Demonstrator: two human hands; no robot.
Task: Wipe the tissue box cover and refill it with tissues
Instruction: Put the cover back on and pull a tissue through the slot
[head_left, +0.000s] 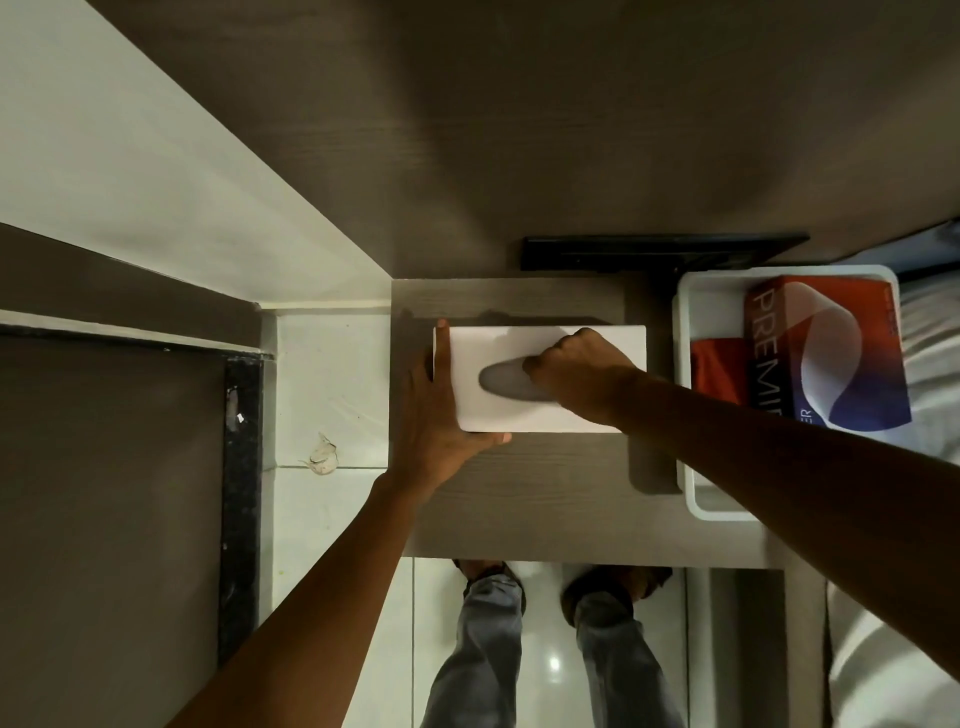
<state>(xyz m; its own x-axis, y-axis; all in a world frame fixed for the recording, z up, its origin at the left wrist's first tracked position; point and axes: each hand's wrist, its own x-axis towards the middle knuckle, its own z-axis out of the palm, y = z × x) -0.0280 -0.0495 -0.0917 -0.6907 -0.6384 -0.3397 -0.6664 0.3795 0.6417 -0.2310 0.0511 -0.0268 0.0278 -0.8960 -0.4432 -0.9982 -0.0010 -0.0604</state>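
Note:
A white tissue box cover (498, 410) lies flat on the small grey wooden table (519, 499), its dark oval slot facing up. My left hand (434, 415) grips the cover's left end, fingers along the far-left edge and thumb at the near edge. My right hand (576, 371) rests on top with its fingertips curled into the right end of the slot; I cannot see whether they pinch anything. A red, white and blue tissue pack (826, 353) marked "PREMIER" lies in a white tray (683, 415) to the right, beside a red cloth (719, 371).
A black flat object (660, 252) lies against the wall behind the table. A white bed sheet (930, 374) shows at the far right. My feet (613, 582) stand on the glossy tiled floor below the table's front edge. A white wall and dark door frame are on the left.

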